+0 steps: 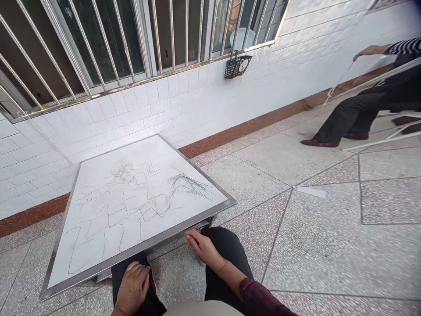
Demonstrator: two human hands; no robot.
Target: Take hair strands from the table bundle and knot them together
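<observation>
Two bare hands show on my feed, the right hand (204,250) and the left hand (133,287), both empty, with fingers loose and closed on nothing. A terrazzo floor (329,245) runs under a low steel-rimmed table (138,250), its smooth white top scrawled with dark zigzag lines. Its front edge slants up to the right, and its far corner points at a white-tiled wall (98,131). My right fingertips (190,236) sit at the table's front rim. My left hand rests on dark trousers (118,276) just below the rim. Beyond the table, a barred window (98,44) is set in the wall; well right of the table is another person's hand (365,52).
</observation>
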